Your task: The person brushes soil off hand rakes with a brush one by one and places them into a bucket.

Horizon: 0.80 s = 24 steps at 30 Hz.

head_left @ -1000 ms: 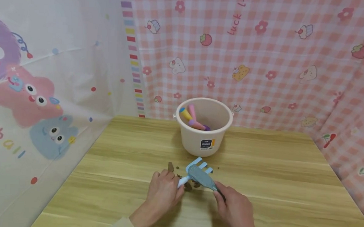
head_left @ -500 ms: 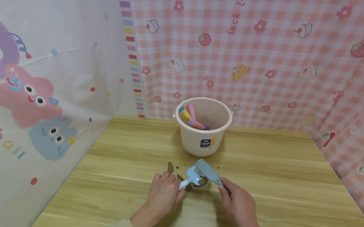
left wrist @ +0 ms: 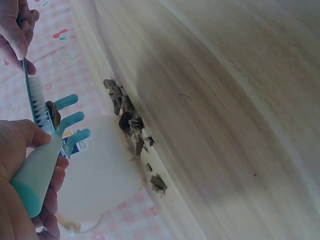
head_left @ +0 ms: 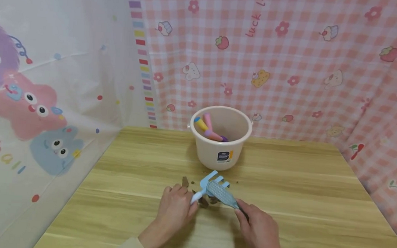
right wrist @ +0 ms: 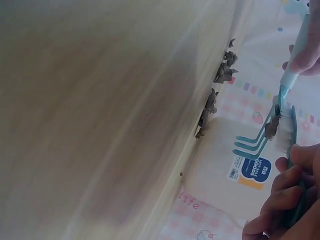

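My left hand grips the pale handle of a small light-blue toy rake, its three tines pointing away from me. In my right hand is a grey-blue brush, whose handle the fingers and thumb grip. The brush lies across the rake head with its white bristles toward it. A brown clump is caught between bristles and rake, seen in both wrist views. Beneath the tools, several brown dirt-like pieces lie on the wooden tabletop.
Just beyond the tools stands a beige bucket, holding pink and yellow handles and something purple. Another brown flake and small crumbs lie left of the rake. A pink checked cloth hangs behind, a white printed one at left.
Half a second ago the rake was turned so its tines were out of sight; now they show again. The brush moved off toward the right, then came back over the rake head.
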Each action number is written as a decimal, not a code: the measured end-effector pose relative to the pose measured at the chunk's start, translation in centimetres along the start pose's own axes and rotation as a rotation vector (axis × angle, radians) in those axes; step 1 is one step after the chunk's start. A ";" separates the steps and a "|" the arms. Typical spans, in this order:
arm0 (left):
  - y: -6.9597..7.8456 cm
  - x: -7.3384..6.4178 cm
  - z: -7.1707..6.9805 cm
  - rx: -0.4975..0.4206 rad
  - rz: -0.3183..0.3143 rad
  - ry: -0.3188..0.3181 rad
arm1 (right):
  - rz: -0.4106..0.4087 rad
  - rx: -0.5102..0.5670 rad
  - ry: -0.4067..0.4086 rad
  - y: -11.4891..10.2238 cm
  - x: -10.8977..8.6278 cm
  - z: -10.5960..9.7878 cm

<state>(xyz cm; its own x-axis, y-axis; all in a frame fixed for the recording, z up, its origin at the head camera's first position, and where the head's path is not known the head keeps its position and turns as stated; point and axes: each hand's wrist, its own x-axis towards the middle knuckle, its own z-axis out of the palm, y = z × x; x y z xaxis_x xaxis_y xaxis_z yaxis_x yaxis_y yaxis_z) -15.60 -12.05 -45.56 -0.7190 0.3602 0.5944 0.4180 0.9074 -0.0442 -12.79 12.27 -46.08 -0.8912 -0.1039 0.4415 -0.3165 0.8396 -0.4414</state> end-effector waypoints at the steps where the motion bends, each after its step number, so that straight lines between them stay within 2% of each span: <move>1: 0.0 0.0 0.0 0.000 0.001 -0.002 | 0.017 0.008 -0.014 -0.1 0.1 0.0; 6: -0.1 -0.1 0.1 0.001 0.002 -0.032 | 0.086 0.049 -0.066 -0.1 0.4 0.0; 12: 0.0 -0.1 -0.1 0.021 0.014 -0.039 | 0.144 0.074 -0.087 0.1 0.8 0.2; 19: 0.0 -0.1 -0.2 0.025 0.009 -0.038 | 0.125 0.074 -0.068 0.3 1.3 0.2; 24: -0.2 -0.1 -0.2 0.021 -0.024 -0.098 | 0.104 0.109 -0.037 0.3 1.3 -0.4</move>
<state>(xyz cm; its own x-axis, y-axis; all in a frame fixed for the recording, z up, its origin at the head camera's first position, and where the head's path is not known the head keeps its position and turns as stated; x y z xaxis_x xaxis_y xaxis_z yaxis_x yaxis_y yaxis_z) -15.52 -12.33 -45.42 -0.7800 0.3572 0.5138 0.3892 0.9199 -0.0486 -13.91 12.62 -45.38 -0.9318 -0.0407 0.3606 -0.2534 0.7842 -0.5664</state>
